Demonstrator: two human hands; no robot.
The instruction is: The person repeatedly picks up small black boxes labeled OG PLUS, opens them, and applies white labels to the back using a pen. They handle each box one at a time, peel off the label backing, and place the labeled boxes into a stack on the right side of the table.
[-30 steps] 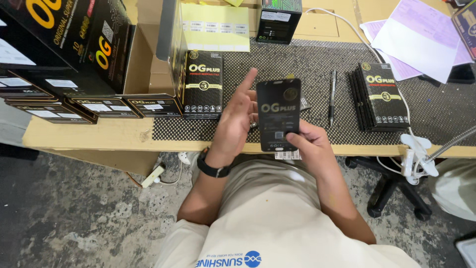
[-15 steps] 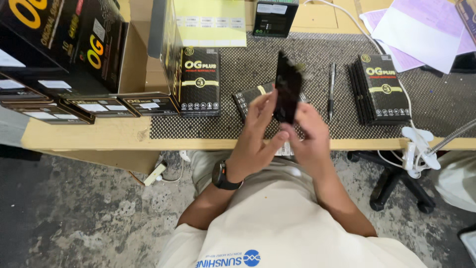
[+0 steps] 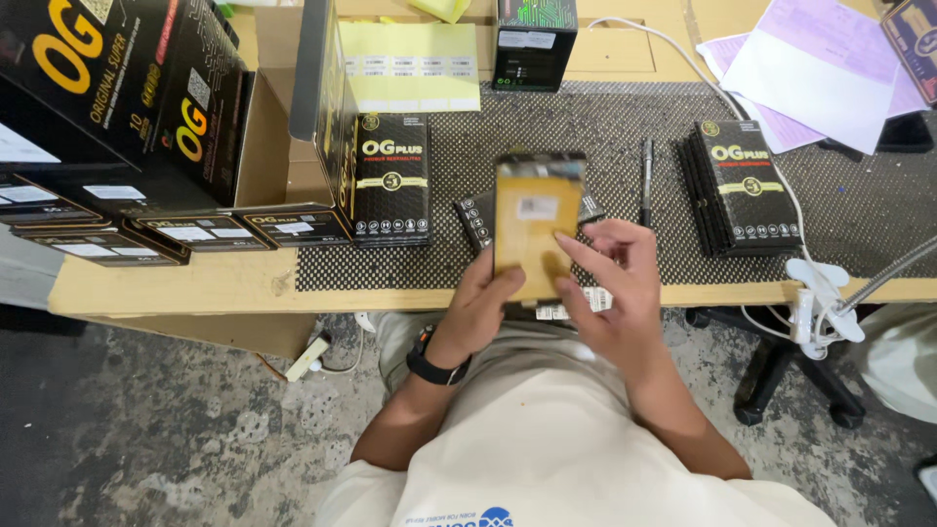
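Note:
I hold a flat rectangular packet (image 3: 532, 220) above the near edge of the dotted black mat (image 3: 605, 127), its tan back side with a small white label facing up. My left hand (image 3: 483, 303) grips its lower left edge from below. My right hand (image 3: 610, 278) is at its lower right, with the index finger lying across the tan face. A watch sits on my left wrist. A single black and gold packet (image 3: 392, 181) lies on the mat to the left. A stack of the same packets (image 3: 744, 185) lies to the right.
Big black and gold cartons (image 3: 117, 88) crowd the table's left side, with flat boxes (image 3: 195, 229) beneath. A black pen (image 3: 645, 176) lies on the mat. A yellow label sheet (image 3: 410, 63), a small dark box (image 3: 533, 39), purple papers (image 3: 820, 63) and a white cable (image 3: 781, 195) lie behind.
The packet has been turned over: a second ago its black printed front faced me, then it stood on edge, and now its tan back faces up. Both hands shifted along with it.

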